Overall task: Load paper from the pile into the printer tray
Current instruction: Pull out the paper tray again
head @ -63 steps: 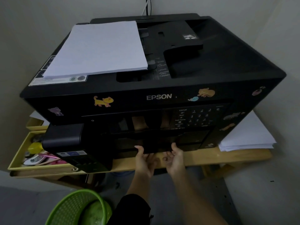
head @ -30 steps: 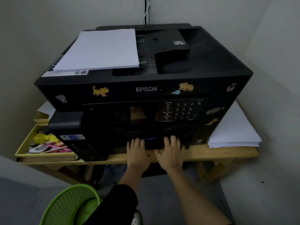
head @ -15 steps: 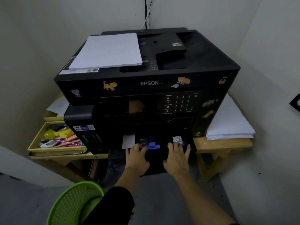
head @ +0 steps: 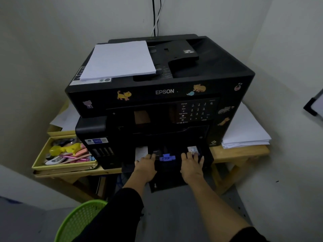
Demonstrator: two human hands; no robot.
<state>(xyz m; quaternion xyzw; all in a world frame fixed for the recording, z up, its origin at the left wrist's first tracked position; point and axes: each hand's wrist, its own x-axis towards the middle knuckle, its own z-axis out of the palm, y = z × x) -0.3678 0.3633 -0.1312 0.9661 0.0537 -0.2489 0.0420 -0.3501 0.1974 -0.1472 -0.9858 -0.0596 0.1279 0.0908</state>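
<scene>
A black Epson printer (head: 164, 91) stands on a wooden table (head: 241, 152). Its black paper tray (head: 167, 182) is drawn partway out at the bottom front, with a blue paper guide (head: 167, 157) showing inside and no paper visible in it. My left hand (head: 146, 165) and my right hand (head: 191, 166) lie palm down on the tray, left and right of the guide, holding it. A pile of white paper (head: 118, 60) rests on the printer's top at the left. A second white pile (head: 244, 131) sits on the table to the printer's right.
A yellow box (head: 64, 165) of pens and small items sits left of the printer, with loose sheets behind it. A green mesh basket (head: 78, 222) stands on the floor at lower left. Walls close in on both sides and behind.
The tray has slid out of the printer toward me with both hands on it. My hands turned from palm up under its front edge to palm down on top. The camera has backed away.
</scene>
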